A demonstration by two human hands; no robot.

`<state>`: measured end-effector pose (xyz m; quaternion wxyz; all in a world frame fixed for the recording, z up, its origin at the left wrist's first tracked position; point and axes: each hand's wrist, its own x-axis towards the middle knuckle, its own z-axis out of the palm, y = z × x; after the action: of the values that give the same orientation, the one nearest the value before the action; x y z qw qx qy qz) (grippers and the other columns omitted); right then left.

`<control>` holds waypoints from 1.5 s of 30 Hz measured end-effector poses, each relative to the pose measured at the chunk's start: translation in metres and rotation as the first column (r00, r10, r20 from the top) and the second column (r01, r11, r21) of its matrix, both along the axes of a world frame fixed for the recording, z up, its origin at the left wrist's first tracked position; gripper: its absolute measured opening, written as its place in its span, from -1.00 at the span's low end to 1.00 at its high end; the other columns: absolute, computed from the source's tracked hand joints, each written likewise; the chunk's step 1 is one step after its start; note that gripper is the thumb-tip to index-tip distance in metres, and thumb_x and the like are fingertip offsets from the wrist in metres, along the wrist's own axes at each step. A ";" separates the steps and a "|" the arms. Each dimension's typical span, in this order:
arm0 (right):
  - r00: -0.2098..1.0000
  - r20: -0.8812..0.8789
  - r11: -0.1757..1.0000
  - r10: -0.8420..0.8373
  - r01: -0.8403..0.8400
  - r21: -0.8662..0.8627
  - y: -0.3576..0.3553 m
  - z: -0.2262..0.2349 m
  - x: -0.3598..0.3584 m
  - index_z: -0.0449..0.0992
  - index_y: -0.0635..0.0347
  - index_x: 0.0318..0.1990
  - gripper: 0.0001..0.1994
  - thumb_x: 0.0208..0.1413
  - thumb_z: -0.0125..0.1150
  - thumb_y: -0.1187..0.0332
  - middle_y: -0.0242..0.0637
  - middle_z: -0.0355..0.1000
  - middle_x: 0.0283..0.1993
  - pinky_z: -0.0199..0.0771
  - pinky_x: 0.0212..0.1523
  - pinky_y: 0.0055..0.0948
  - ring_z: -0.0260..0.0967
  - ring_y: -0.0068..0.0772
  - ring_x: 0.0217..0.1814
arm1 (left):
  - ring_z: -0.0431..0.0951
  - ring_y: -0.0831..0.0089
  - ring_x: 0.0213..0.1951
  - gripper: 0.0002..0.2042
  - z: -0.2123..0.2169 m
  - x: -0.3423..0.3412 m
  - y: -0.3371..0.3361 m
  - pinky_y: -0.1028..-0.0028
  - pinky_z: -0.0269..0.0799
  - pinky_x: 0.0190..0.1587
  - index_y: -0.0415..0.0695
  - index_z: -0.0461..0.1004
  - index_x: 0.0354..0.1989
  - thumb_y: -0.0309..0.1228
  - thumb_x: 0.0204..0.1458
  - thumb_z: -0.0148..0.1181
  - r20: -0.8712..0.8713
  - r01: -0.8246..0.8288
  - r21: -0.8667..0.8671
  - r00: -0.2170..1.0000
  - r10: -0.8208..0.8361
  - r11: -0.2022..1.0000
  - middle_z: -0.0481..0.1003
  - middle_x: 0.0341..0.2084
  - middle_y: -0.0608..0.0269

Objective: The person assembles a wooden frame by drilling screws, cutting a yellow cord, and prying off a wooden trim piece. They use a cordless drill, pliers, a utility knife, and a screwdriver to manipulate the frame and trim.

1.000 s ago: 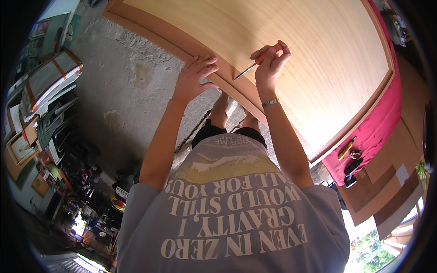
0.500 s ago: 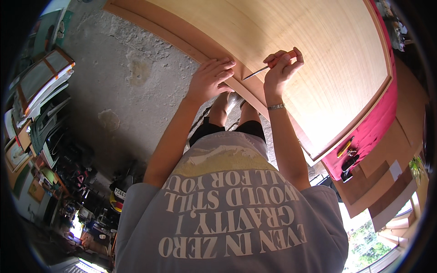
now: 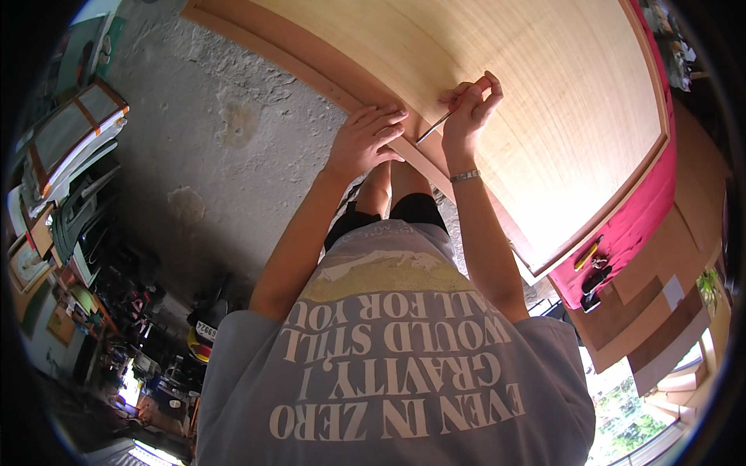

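Note:
A screwdriver [image 3: 434, 128] is in my right hand [image 3: 469, 113], its thin metal shaft slanting down to the left. Its handle is mostly hidden by my curled fingers. The tip reaches the inner side of the brown wooden frame [image 3: 299, 66] that borders a large pale wood panel [image 3: 544, 109]. Just left of the tip, my left hand [image 3: 365, 140] grips the frame's near strip, fingers laid across the top and thumb on the near side. Whether the tip touches a screw is too small to tell.
A pink cloth [image 3: 622, 241] shows beneath the panel's right side, with a yellow-handled tool [image 3: 588, 254] and a dark tool [image 3: 594, 286] on it. Brown boards [image 3: 653, 311] lie beyond. Rough concrete floor [image 3: 225, 147] spreads at left, bordered by stacked framed boards [image 3: 74, 132].
My right hand has shifted left, and the screwdriver's orange handle has turned out of sight behind the fingers. The left hand has slid slightly right along the frame.

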<state>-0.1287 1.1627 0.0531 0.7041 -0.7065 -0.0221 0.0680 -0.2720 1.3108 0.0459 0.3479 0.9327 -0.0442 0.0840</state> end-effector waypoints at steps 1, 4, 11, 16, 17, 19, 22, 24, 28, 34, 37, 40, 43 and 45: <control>0.998 0.059 1.000 0.011 -0.011 0.001 0.002 0.007 -0.005 0.09 0.15 0.20 -0.78 0.50 -0.21 0.39 -0.28 0.32 -0.29 0.37 -0.45 -0.53 0.39 -0.50 -0.42 | 0.40 0.36 0.30 -0.49 0.000 0.001 0.001 0.18 0.28 0.32 -0.07 0.55 -0.10 -0.08 -0.23 0.47 -0.010 0.009 0.000 1.000 -0.009 1.000 0.48 0.23 0.40; 0.945 0.305 0.993 0.115 -0.103 -0.053 -0.002 0.037 -0.042 0.19 0.13 0.06 -0.88 0.50 -0.18 0.36 -0.23 0.35 -0.32 0.37 -0.41 -0.54 0.41 -0.45 -0.42 | 0.39 0.32 0.31 -0.49 0.003 0.001 0.002 0.14 0.29 0.32 -0.08 0.54 -0.09 -0.07 -0.19 0.45 -0.016 0.012 -0.008 1.000 -0.012 1.000 0.46 0.24 0.37; 0.946 0.325 0.993 -0.009 0.047 -0.109 0.004 0.033 0.027 0.08 0.10 0.10 -0.86 0.51 -0.21 0.36 -0.26 0.29 -0.38 0.32 -0.44 -0.52 0.40 -0.45 -0.39 | 0.39 0.25 0.33 -0.49 0.020 0.002 0.010 0.10 0.26 0.35 -0.03 0.51 0.06 -0.12 -0.07 0.41 -0.137 0.060 -0.010 0.989 -0.061 0.998 0.44 0.27 0.27; 0.995 0.075 0.990 -0.070 0.060 0.128 0.053 0.015 0.071 0.06 0.16 0.21 -0.78 0.50 -0.25 0.43 -0.25 0.32 -0.30 0.34 -0.48 -0.54 0.34 -0.50 -0.48 | 0.32 0.24 0.36 -0.47 0.030 0.002 0.049 0.04 0.20 0.39 0.00 0.51 0.10 -0.09 -0.06 0.39 -0.164 -0.108 0.166 0.977 0.136 0.980 0.39 0.30 0.27; 0.997 0.059 0.987 -0.057 0.048 0.152 0.067 0.011 0.067 0.06 0.15 0.21 -0.78 0.50 -0.25 0.44 -0.26 0.31 -0.30 0.35 -0.48 -0.54 0.34 -0.50 -0.50 | 0.30 0.26 0.37 -0.48 0.031 0.003 0.068 0.04 0.18 0.41 0.02 0.50 0.11 -0.09 -0.05 0.39 -0.143 -0.153 0.186 0.973 0.181 0.971 0.38 0.31 0.28; 0.999 0.049 0.990 -0.024 0.016 0.143 0.088 0.005 0.061 0.06 0.15 0.20 -0.79 0.50 -0.27 0.44 -0.29 0.28 -0.27 0.38 -0.47 -0.53 0.35 -0.51 -0.49 | 0.29 0.27 0.38 -0.49 0.034 0.004 0.104 0.03 0.15 0.43 0.06 0.51 0.11 -0.09 -0.05 0.39 -0.131 -0.191 0.250 0.965 0.229 0.949 0.37 0.31 0.30; 0.999 -0.026 0.982 -0.044 0.047 0.181 0.112 -0.002 0.051 0.06 0.17 0.20 -0.78 0.49 -0.27 0.46 -0.32 0.22 -0.24 0.39 -0.47 -0.53 0.34 -0.54 -0.49 | 0.30 0.24 0.37 -0.49 0.033 0.014 0.148 0.01 0.15 0.42 0.10 0.53 0.09 -0.12 -0.09 0.42 -0.147 -0.136 0.320 0.970 0.191 0.937 0.38 0.30 0.33; 1.000 0.001 0.992 -0.023 0.023 0.126 0.123 -0.003 0.045 0.07 0.17 0.21 -0.78 0.50 -0.28 0.45 -0.33 0.21 -0.24 0.38 -0.47 -0.52 0.33 -0.54 -0.48 | 0.31 0.22 0.37 -0.48 0.031 0.020 0.167 0.03 0.17 0.41 0.11 0.55 0.08 -0.14 -0.13 0.45 -0.152 -0.041 0.276 0.985 0.086 0.960 0.39 0.30 0.34; 0.998 0.061 0.999 -0.012 0.010 0.036 0.141 0.001 0.035 0.09 0.17 0.23 -0.77 0.51 -0.28 0.42 -0.33 0.20 -0.24 0.35 -0.49 -0.53 0.31 -0.55 -0.48 | 0.33 0.22 0.35 -0.48 0.022 0.033 0.190 0.06 0.22 0.37 0.06 0.56 0.03 -0.17 -0.19 0.49 -0.158 0.102 0.166 0.985 -0.075 0.981 0.40 0.29 0.31; 0.992 0.060 0.994 -0.112 0.113 -0.010 0.158 0.009 0.029 0.11 0.13 0.23 -0.77 0.52 -0.25 0.40 -0.34 0.26 -0.25 0.28 -0.54 -0.55 0.29 -0.58 -0.51 | 0.36 0.23 0.32 -0.50 0.010 0.039 0.204 0.11 0.28 0.31 0.05 0.52 -0.04 -0.16 -0.21 0.52 -0.028 0.186 0.065 0.982 -0.185 0.980 0.40 0.29 0.29; 0.989 0.050 0.988 -0.139 0.142 -0.065 0.162 0.010 0.025 0.12 0.12 0.22 -0.78 0.51 -0.25 0.40 -0.35 0.26 -0.31 0.27 -0.54 -0.56 0.28 -0.59 -0.52 | 0.38 0.24 0.31 -0.45 0.007 0.039 0.204 0.13 0.29 0.30 0.09 0.49 -0.02 -0.14 -0.25 0.54 -0.022 0.193 0.108 0.981 -0.192 0.975 0.40 0.28 0.30; 0.976 0.020 0.973 -0.216 0.217 -0.076 0.166 0.009 0.022 0.13 0.10 0.21 -0.79 0.52 -0.26 0.40 -0.34 0.27 -0.33 0.27 -0.54 -0.56 0.28 -0.59 -0.52 | 0.39 0.25 0.31 -0.41 0.002 0.040 0.204 0.16 0.28 0.30 0.13 0.48 -0.01 -0.12 -0.29 0.56 0.014 0.175 0.101 0.984 -0.177 0.979 0.41 0.28 0.32; 0.970 0.001 0.968 -0.242 0.241 -0.069 0.166 0.008 0.022 0.13 0.09 0.22 -0.78 0.52 -0.25 0.39 -0.33 0.29 -0.34 0.28 -0.52 -0.56 0.28 -0.58 -0.52 | 0.39 0.27 0.31 -0.41 -0.001 0.039 0.204 0.17 0.28 0.30 0.14 0.48 -0.03 -0.11 -0.31 0.58 0.028 0.175 0.092 0.984 -0.178 0.980 0.41 0.28 0.32; 0.967 -0.036 0.967 -0.254 0.252 -0.044 0.165 0.008 0.025 0.13 0.08 0.22 -0.78 0.52 -0.25 0.38 -0.33 0.30 -0.35 0.28 -0.52 -0.56 0.28 -0.57 -0.52 | 0.40 0.27 0.31 -0.40 -0.003 0.039 0.205 0.17 0.28 0.30 0.15 0.47 -0.02 -0.12 -0.31 0.58 0.024 0.186 0.108 0.982 -0.190 0.977 0.41 0.28 0.33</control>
<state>-0.1037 1.3277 0.0613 0.6932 -0.7157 0.0842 -0.0075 -0.2330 1.5155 0.0424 0.3037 0.9398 -0.1425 0.0644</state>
